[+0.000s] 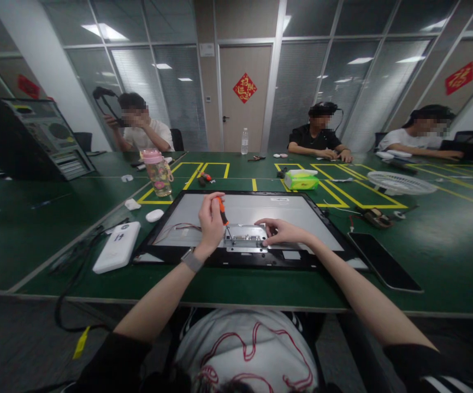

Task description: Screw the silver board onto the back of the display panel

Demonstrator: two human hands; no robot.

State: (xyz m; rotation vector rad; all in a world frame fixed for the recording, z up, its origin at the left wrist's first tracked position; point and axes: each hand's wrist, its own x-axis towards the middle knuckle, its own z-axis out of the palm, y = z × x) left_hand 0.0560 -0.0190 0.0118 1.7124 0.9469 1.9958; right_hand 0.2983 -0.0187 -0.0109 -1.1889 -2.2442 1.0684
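A flat display panel (302, 218) with a grey back and black frame lies in front of me on the table. On its near middle sits a silver metal bracket (242, 232) with a small circuit board. My left hand (212, 222) is closed round an orange and black screwdriver (223, 212), tilted, its tip down at the bracket's left part. The bracket's right end is held by my right hand (279, 232), thumb on the near side and fingers on the far side. Thin wires (183, 226) run across the panel left of the bracket.
Left of the panel lie a white power bank (117, 246), a white case (154, 215) and a pink-lidded bottle (159, 174). A phone (384, 262) lies to the right. Tissues (301, 179) and a round white grille (400, 183) stand beyond. Three people sit across the table.
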